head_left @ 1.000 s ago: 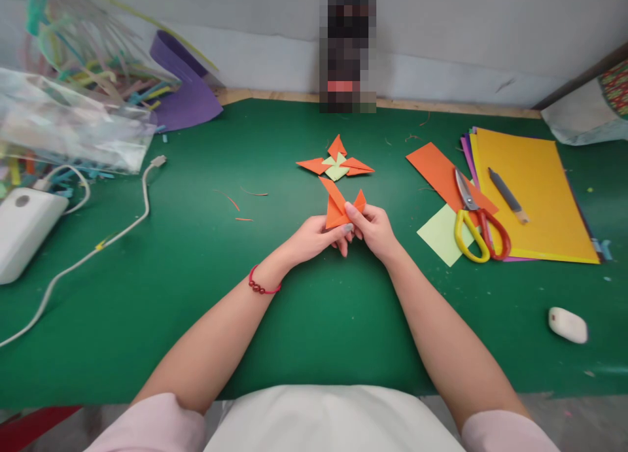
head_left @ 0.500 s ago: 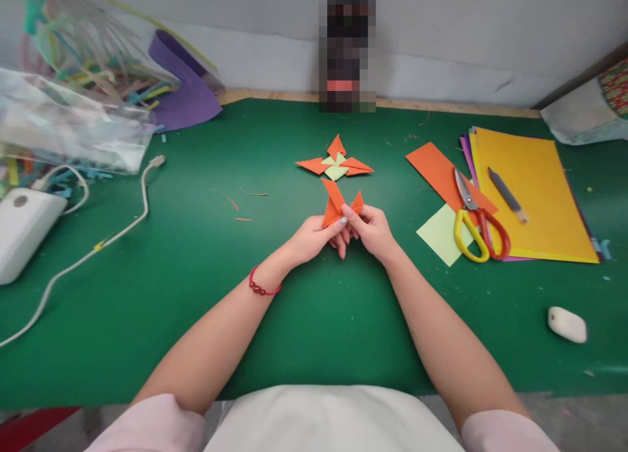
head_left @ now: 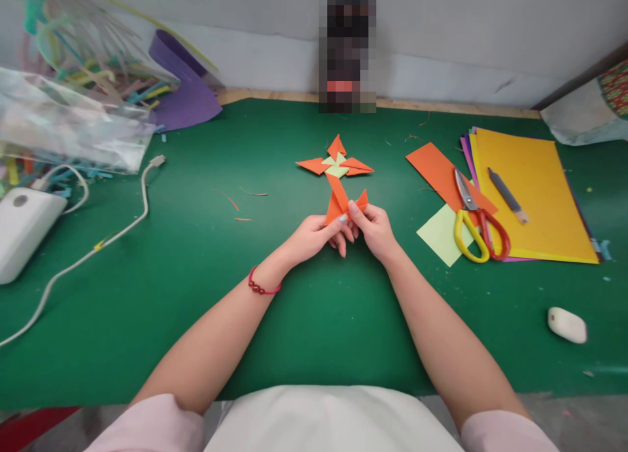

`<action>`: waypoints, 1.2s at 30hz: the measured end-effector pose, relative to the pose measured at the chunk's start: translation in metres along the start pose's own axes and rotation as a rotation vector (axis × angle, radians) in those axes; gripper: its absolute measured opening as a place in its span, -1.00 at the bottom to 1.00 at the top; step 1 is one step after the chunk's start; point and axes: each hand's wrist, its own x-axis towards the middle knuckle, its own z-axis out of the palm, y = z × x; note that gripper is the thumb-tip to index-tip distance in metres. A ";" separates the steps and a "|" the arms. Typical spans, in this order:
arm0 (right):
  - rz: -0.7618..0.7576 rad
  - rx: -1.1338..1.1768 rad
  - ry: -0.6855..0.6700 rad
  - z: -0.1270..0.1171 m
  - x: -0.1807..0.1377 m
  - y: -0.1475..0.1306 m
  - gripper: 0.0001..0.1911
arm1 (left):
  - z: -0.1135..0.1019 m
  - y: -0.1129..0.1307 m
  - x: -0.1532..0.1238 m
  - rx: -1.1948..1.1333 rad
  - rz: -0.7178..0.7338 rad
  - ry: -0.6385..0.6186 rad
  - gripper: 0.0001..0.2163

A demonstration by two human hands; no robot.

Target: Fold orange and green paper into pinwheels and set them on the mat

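Between my two hands is a folded piece of orange paper (head_left: pixel 337 200), with one strip sticking up and away from me and a pointed flap at its right. My left hand (head_left: pixel 318 235) grips its lower left edge, thumb on top. On the right side, my right hand (head_left: pixel 373 229) pinches the paper under the thumb, near the flap. The curled fingers below are partly hidden. Just beyond the held paper lies a folded star (head_left: pixel 336 166) with orange points and a light green middle; the strip's tip overlaps its near edge in view.
Red-and-yellow-handled scissors (head_left: pixel 471 213) lie over an orange strip (head_left: pixel 432 171) and a light green square (head_left: pixel 444 236). A utility knife (head_left: pixel 507 193) rests on yellow paper sheets (head_left: pixel 554 197). A white case (head_left: pixel 567 324), power bank (head_left: pixel 29 229), cable (head_left: pixel 118 233) and plastic bag (head_left: pixel 98 128) lie around.
The orange paper has shifted slightly to the right and turned a little, its strip now reaching nearer the star. My right thumb has moved slightly right along it.
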 end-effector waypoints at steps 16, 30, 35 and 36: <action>-0.028 -0.030 0.068 0.003 0.000 0.000 -0.45 | -0.001 -0.002 0.001 -0.009 -0.028 0.028 -0.52; -0.021 -0.041 -0.078 -0.001 -0.001 -0.005 -0.36 | -0.001 0.001 0.000 -0.004 0.007 -0.032 -0.59; -0.006 -0.027 -0.117 -0.004 -0.001 -0.002 -0.33 | -0.003 0.000 -0.001 -0.016 0.002 -0.068 -0.61; 0.003 -0.018 -0.125 -0.005 -0.001 -0.001 -0.33 | -0.004 0.000 -0.001 -0.023 0.003 -0.073 -0.61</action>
